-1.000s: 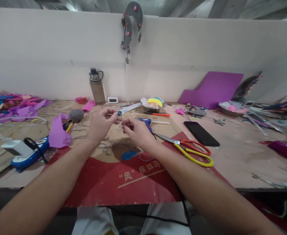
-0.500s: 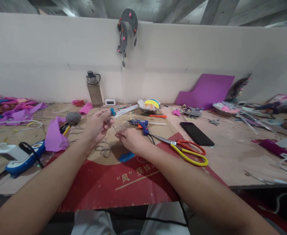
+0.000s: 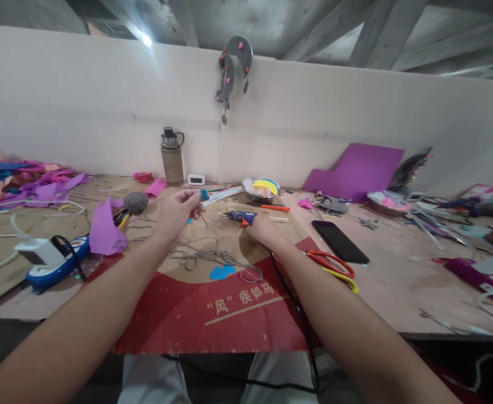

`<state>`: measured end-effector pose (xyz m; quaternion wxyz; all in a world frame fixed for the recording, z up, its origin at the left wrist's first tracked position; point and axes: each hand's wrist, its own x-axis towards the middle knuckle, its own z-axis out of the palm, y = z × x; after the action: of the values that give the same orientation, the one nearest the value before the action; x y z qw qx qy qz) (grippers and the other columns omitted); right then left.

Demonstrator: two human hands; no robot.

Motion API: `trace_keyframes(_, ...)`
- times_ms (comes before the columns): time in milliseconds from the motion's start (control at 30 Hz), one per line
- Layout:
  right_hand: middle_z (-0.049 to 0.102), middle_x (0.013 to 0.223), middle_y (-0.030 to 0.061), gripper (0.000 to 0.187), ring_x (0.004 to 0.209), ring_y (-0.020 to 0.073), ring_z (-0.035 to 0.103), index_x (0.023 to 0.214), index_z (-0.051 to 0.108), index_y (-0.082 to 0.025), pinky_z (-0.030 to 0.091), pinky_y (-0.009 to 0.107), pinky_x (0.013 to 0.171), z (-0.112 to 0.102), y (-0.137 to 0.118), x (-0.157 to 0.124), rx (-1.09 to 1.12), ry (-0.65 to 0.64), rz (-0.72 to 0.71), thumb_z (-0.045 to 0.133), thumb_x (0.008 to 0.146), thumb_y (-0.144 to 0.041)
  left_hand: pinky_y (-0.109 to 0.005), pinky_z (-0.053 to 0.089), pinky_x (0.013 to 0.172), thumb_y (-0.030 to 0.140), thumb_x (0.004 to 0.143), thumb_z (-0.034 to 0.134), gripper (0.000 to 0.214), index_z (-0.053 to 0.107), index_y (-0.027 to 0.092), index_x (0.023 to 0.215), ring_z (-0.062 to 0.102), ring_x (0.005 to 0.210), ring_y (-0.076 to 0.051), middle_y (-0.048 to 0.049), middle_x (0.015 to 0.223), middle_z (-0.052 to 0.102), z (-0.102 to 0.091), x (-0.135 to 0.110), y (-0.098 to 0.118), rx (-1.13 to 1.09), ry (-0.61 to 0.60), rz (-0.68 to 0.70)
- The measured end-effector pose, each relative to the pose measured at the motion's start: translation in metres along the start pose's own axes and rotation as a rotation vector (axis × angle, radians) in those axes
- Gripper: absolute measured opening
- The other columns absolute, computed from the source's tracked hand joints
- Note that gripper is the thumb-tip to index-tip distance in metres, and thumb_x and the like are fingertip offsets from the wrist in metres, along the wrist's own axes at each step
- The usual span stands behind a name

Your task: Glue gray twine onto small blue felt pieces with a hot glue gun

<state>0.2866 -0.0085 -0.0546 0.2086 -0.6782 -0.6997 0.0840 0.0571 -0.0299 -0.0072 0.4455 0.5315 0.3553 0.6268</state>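
Left hand pinches one teal ball; right hand grips one glue gun

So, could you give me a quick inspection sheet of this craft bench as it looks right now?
Surface: wooden bench with a red-printed cardboard sheet under the arms.
Job's things: small blue piece on grey yarn; glue gun; blue felt cut-out.
Clutter: scissors, phone, yarn ball, purple scraps, bottle.
Hands: left hand pinches the small blue piece; right hand is closed on the glue gun.
Cables: black cord runs from the glue gun toward the person; white cables at the left.
Surroundings: white partition with a grey ornament; purple sheet leaning on it.
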Motion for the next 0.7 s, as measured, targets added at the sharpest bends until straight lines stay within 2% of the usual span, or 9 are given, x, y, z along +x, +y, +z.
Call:
trace_keyframes(133, 0.072, 0.09, 0.0188, 0.019, 0.077, 0.0271, 0.068, 0.09, 0.067, -0.014, 0.047, 0.032, 0.064, -0.003, -0.003, 0.003, 0.068, 0.035, 0.03, 0.053, 0.081, -0.022, -0.018, 0.037, 0.044, 0.038, 0.07, 0.075, 0.028, 0.064, 0.013, 0.08, 0.051, 0.044, -0.007, -0.0033, 0.06, 0.067, -0.002, 0.001, -0.002, 0.023, 0.03, -0.019)
trace_keyframes(267, 0.069, 0.095, 0.0152, 0.029, 0.081, 0.0272, 0.066, 0.106, 0.055, -0.015, 0.047, 0.033, 0.066, -0.019, -0.02, -0.005, 0.272, 0.207, 0.08, 0.055, 0.078, -0.025, -0.018, 0.039, 0.046, 0.037, 0.07, 0.075, 0.028, 0.066, 0.013, 0.079, 0.057, 0.05, -0.009, -0.0043, 0.063, 0.068, -0.006, 0.004, -0.003, 0.025, 0.073, -0.014)
trace_keyframes(367, 0.066, 0.088, 0.0079, 0.019, 0.079, 0.0228, 0.062, 0.097, 0.054, -0.02, 0.047, 0.032, 0.07, -0.028, -0.034, -0.014, 0.509, 0.28, -0.009, 0.051, 0.081, -0.03, -0.018, 0.04, 0.047, 0.034, 0.069, 0.074, 0.024, 0.066, 0.013, 0.078, 0.059, 0.053, -0.009, -0.0034, 0.063, 0.067, -0.008, 0.007, -0.003, 0.007, 0.122, -0.011)
trace_keyframes(433, 0.064, 0.083, 0.0043, 0.018, 0.073, 0.0194, 0.06, 0.094, 0.053, -0.021, 0.048, 0.031, 0.069, -0.03, -0.041, -0.019, 0.673, 0.256, -0.078, 0.05, 0.083, -0.035, -0.018, 0.04, 0.047, 0.031, 0.069, 0.074, 0.022, 0.066, 0.013, 0.076, 0.061, 0.055, -0.01, -0.0032, 0.064, 0.066, -0.009, 0.008, -0.003, -0.005, 0.15, -0.015)
trace_keyframes(533, 0.062, 0.08, 0.0015, 0.021, 0.063, 0.0153, 0.058, 0.101, 0.051, -0.021, 0.049, 0.03, 0.063, -0.029, -0.05, -0.027, 0.882, 0.201, -0.207, 0.051, 0.085, -0.034, -0.017, 0.04, 0.047, 0.031, 0.068, 0.074, 0.021, 0.066, 0.013, 0.076, 0.062, 0.056, -0.01, -0.0033, 0.065, 0.067, -0.009, 0.009, -0.003, -0.017, 0.163, -0.028)
trace_keyframes(633, 0.064, 0.084, 0.0025, 0.024, 0.063, 0.0144, 0.058, 0.109, 0.049, -0.022, 0.05, 0.029, 0.06, -0.027, -0.057, -0.035, 0.958, 0.137, -0.332, 0.049, 0.087, -0.033, -0.017, 0.04, 0.045, 0.033, 0.066, 0.077, 0.024, 0.067, 0.013, 0.076, 0.063, 0.056, -0.011, -0.0028, 0.066, 0.067, -0.01, 0.01, -0.004, -0.025, 0.173, -0.03)
trace_keyframes(700, 0.066, 0.089, 0.0038, 0.025, 0.066, 0.0144, 0.059, 0.111, 0.049, -0.022, 0.051, 0.03, 0.062, -0.027, -0.061, -0.04, 0.871, 0.173, -0.387, 0.047, 0.089, -0.033, -0.018, 0.039, 0.044, 0.034, 0.065, 0.078, 0.026, 0.067, 0.013, 0.076, 0.063, 0.056, -0.011, -0.0019, 0.067, 0.066, -0.01, 0.011, -0.004, -0.02, 0.174, -0.03)
